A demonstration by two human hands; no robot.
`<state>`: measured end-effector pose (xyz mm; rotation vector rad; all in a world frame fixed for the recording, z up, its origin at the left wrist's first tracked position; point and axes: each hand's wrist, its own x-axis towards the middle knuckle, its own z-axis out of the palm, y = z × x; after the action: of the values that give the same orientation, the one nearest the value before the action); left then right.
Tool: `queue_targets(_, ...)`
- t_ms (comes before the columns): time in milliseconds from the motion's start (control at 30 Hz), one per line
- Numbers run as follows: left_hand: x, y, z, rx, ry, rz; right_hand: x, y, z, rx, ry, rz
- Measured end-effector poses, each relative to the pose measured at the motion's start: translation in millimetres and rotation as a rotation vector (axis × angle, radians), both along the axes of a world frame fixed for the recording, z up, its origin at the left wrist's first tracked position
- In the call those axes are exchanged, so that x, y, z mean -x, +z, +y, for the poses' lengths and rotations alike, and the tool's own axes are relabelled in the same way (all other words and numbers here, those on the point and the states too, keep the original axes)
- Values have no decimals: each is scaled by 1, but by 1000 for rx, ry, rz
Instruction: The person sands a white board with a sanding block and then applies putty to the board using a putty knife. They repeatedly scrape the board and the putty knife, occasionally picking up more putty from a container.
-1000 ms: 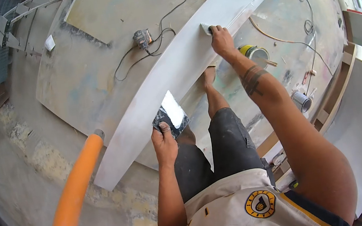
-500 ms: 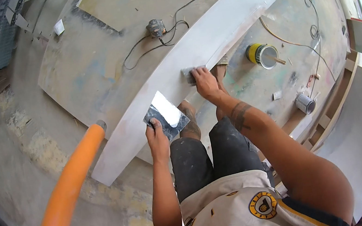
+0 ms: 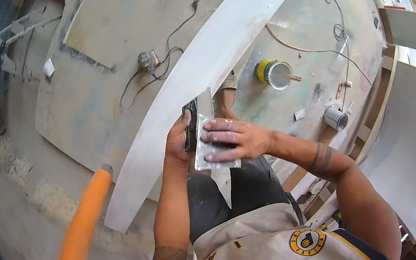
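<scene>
My left hand (image 3: 177,142) grips a flat dark plate (image 3: 192,121) by its edge, thumb on top; the plate is tilted and partly covered. My right hand (image 3: 239,139) lies over a thin greyish putty spreader (image 3: 202,156), its fingers pressed along the upper face. Whitish smears mark those fingers. The spreader sits right beside the plate's near edge; whether they touch is hard to tell. Below both hands runs a long, curved white panel (image 3: 158,124), slanting from lower left to upper right.
An orange tube (image 3: 80,230) rises at the left. Beyond the panel lies a corded power tool (image 3: 148,62). To the right stand an open yellow-banded can (image 3: 272,73) with a stick in it and a smaller grey can (image 3: 335,118). Cables cross the dusty surface.
My right hand has lifted the spreader off the panel and brought it back to the plate. My left hand has turned the plate, whose white putty patch was in plain sight. The view has shifted.
</scene>
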<state>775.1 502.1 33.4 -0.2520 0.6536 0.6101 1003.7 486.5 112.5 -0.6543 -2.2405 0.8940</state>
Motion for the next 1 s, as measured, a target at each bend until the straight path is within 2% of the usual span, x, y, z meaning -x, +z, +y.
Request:
queue_targets(67, -43, 36, 35, -193, 44, 244, -33, -15, 3, -94, -195, -217)
queue_targets(100, -49, 19, 40, -249, 72, 243, -50, -24, 10, -49, -290, -269)
queue_targets(167, -62, 39, 64, -251, 14, 225, -89, -47, 29, 46, -408, -335)
queue_targets(233, -75, 51, 81, -262, 69, 275, -139, -76, 58, 86, -327, -584)
queue_targets(333, -100, 59, 96, -224, 100, 462, -220, -132, 104, 178, -479, -675)
queue_targets(433, -110, 44, 92, -121, 168, 366, -292, -184, 178, 224, -699, -793)
queue_targets(467, -109, 37, 85, -79, 191, 295, -318, -202, 203, 179, -700, -782)
queue_targets(533, -113, 25, 70, -52, 184, 309, -352, -228, 242, 78, -763, -806)
queue_targets(567, -115, 22, 63, -40, 186, 309, -362, -234, 252, 22, -822, -841)
queue_targets(667, -139, 33, 58, 90, 203, 408, -372, -245, 275, 60, -748, -952)
queue_targets(767, -139, 34, 47, 27, 166, 347, -365, -245, 269, 103, -790, -945)
queue_targets(833, -135, 32, 42, 18, 171, 281, -354, -250, 256, 109, -863, -928)
queue_targets(1000, -138, 38, 44, 31, 156, 393, -316, -242, 211, 331, -945, -915)
